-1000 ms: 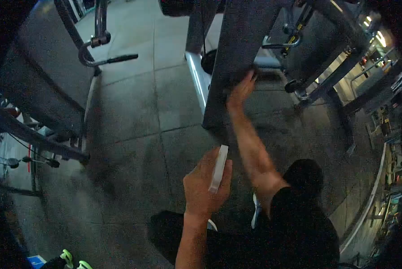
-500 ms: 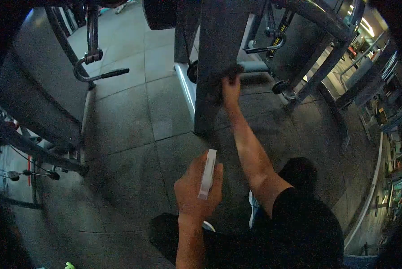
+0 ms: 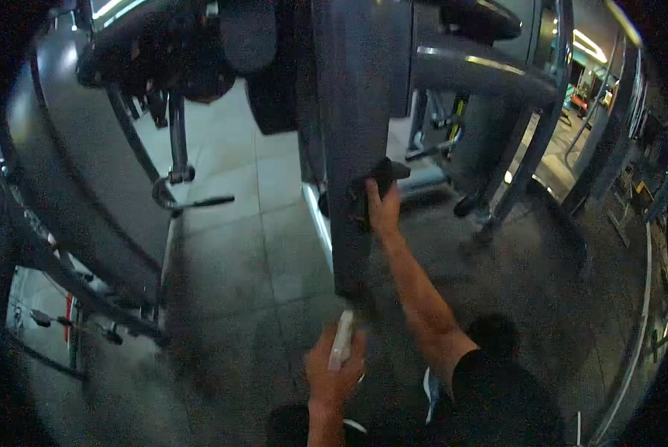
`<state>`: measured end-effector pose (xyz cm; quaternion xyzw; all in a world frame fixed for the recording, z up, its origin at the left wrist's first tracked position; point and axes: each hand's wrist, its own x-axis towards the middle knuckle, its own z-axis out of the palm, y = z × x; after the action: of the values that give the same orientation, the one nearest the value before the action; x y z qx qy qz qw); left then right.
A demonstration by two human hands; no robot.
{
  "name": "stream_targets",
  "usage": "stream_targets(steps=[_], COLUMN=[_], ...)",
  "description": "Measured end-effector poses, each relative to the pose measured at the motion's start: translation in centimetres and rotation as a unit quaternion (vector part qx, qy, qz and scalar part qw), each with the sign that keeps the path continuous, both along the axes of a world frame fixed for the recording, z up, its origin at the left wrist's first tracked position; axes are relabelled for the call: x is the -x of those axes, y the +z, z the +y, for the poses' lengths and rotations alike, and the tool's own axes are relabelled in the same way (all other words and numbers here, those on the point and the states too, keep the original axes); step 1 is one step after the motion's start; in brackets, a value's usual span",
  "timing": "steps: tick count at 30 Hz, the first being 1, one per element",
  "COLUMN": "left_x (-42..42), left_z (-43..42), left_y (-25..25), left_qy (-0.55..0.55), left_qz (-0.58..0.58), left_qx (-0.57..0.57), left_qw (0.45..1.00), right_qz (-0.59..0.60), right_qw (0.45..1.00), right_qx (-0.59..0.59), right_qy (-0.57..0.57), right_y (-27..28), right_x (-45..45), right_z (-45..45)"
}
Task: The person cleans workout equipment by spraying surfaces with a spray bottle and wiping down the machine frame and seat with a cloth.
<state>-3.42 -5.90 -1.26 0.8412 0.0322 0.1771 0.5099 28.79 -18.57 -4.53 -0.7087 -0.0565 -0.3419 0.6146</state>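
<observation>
My left hand (image 3: 335,366), low in the middle of the view, is closed around a spray bottle; its white trigger head (image 3: 342,341) shows from above, while the bottle's body is hidden below the hand. My right arm reaches forward to the grey upright column (image 3: 356,97) of a gym machine. There my right hand (image 3: 382,207) is closed on a dark cloth (image 3: 387,171) pressed against the column's right side. Dim light and blur hide the cloth's exact outline.
A bent handle (image 3: 200,202) sticks out from the machine on the left. A thick padded arm and a grey frame tube (image 3: 490,65) cross above my right hand. Dark tiled floor (image 3: 233,320) lies below. More machine frames stand at the right.
The view has tilted up, so the machines sit lower in it. My right hand stays by the column with the cloth, slightly shifted. My left hand keeps hold of the spray bottle.
</observation>
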Motion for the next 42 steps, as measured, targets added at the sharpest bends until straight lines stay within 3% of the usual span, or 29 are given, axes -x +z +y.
stream_targets(steps=[2, 3, 5, 7, 9, 10, 11, 12, 15, 17, 18, 19, 20, 21, 22, 23, 24, 26, 27, 29, 30, 31, 32, 34, 36, 42], left_x=[-0.4, -1.0, -2.7, -3.1, -3.3, -2.8, -2.3, -1.7, -0.6, 0.6, 0.7, 1.3, 1.3, 1.8, 1.9, 2.3, 1.8, 0.8, 0.4, -0.5, -2.0, -3.3, -3.9, -5.8, -7.8, -14.2], left_z=[0.8, 1.9, 3.9, 6.3, 7.4, 8.0, 8.2, 8.5, 9.0, 8.3, 7.0, 5.6, 4.6, 4.4, 4.1, 3.7, 2.4, 1.4, 1.0, 0.9, 0.1, -0.7, -0.9, -1.8, -2.8, -9.1], left_y=[-0.9, -1.4, -2.3, -3.3, -2.1, -0.6, 0.9, 2.9, 8.0, 9.1, 10.9, 12.9, 15.4, 17.7, 19.9, 22.3, 25.9, 31.8, 34.7, 39.5, 43.3, 46.5, 48.9, 52.7, 55.2, 56.4], left_qy=[-0.011, -0.015, -0.027, -0.024, -0.013, 0.013, 0.038, 0.037, 0.055, 0.081, 0.083, 0.14, 0.198, 0.208, 0.136, 0.044, 0.013, 0.012, 0.009, -0.01, -0.021, -0.029, -0.049, -0.075, -0.099, -0.135], left_qz=[0.109, 0.105, 0.067, 0.031, 0.011, 0.071, 0.13, 0.136, 0.141, 0.04, 0.058, 0.086, 0.104, 0.124, 0.141, 0.147, 0.134, 0.171, 0.196, 0.212, 0.204, 0.193, 0.197, 0.195, 0.197, 0.199], left_qx=[0.049, 0.046, 0.012, -0.013, -0.022, 0.032, 0.081, 0.071, 0.031, 0.175, 0.171, 0.378, 0.562, 0.556, 0.319, 0.064, 0.127, 0.155, 0.176, 0.222, 0.193, 0.165, 0.177, 0.185, 0.152, 0.13], left_qw=[0.993, 0.993, 0.997, 0.999, 1.0, 0.997, 0.987, 0.987, 0.988, 0.98, 0.98, 0.911, 0.796, 0.795, 0.927, 0.986, 0.983, 0.973, 0.965, 0.952, 0.96, 0.967, 0.963, 0.96, 0.964, 0.962], right_qz=[-0.017, -0.021, -0.101, -0.262, -0.088, -0.076, -0.061, -0.236, -0.292, -0.291, -0.278, -0.255, -0.21, -0.162, -0.176, -0.191, -0.173, -0.112, -0.091, 0.158, 0.178, 0.345, 0.493, 0.403, 0.268, 0.205], right_qw=[0.999, 0.999, 0.992, 0.962, 0.978, 0.992, 0.962, 0.934, 0.912, 0.896, 0.911, 0.917, 0.918, 0.914, 0.904, 0.892, 0.893, 0.936, 0.939, 0.95, 0.947, 0.897, 0.799, 0.753, 0.689, 0.717], right_qx=[-0.031, -0.033, -0.002, -0.082, -0.106, 0.082, 0.265, 0.195, 0.26, 0.306, 0.275, 0.279, 0.326, 0.37, 0.39, 0.41, 0.414, 0.304, 0.301, 0.057, 0.052, -0.097, -0.243, -0.499, -0.636, -0.666], right_qy=[0.036, 0.032, -0.081, 0.005, 0.155, 0.058, -0.041, -0.186, -0.127, -0.137, -0.131, -0.125, -0.084, -0.04, -0.023, -0.004, 0.003, 0.136, 0.14, 0.263, 0.26, 0.259, 0.242, 0.144, 0.22, 0.023], right_y=[7.3, 8.1, 8.9, 6.5, 7.8, 11.1, 16.6, 23.1, 33.0, 38.4, 40.4, 40.8, 40.9, 40.9, 40.5, 39.7, 39.6, 40.7, 41.5, 43.8, 45.5, 46.9, 48.3, 51.8, 52.7, 54.7], right_x=[1.9, 1.7, 3.0, 2.8, 1.7, 1.8, 1.8, 1.1, 1.3, 0.3, -0.2, 0.1, 0.2, 0.9, 1.7, 2.6, 3.2, 4.8, 5.6, 7.8, 8.7, 9.8, 11.3, 13.9, 15.4, 14.9], right_z=[-0.3, -0.3, -0.2, 0.9, 2.4, 3.3, 4.1, 5.9, 5.4, 4.1, 3.6, 3.0, 2.3, 1.7, 0.7, -0.7, -2.1, -4.4, -5.3, -7.5, -9.6, -12.2, -13.9, -16.1, -20.4, -32.8])
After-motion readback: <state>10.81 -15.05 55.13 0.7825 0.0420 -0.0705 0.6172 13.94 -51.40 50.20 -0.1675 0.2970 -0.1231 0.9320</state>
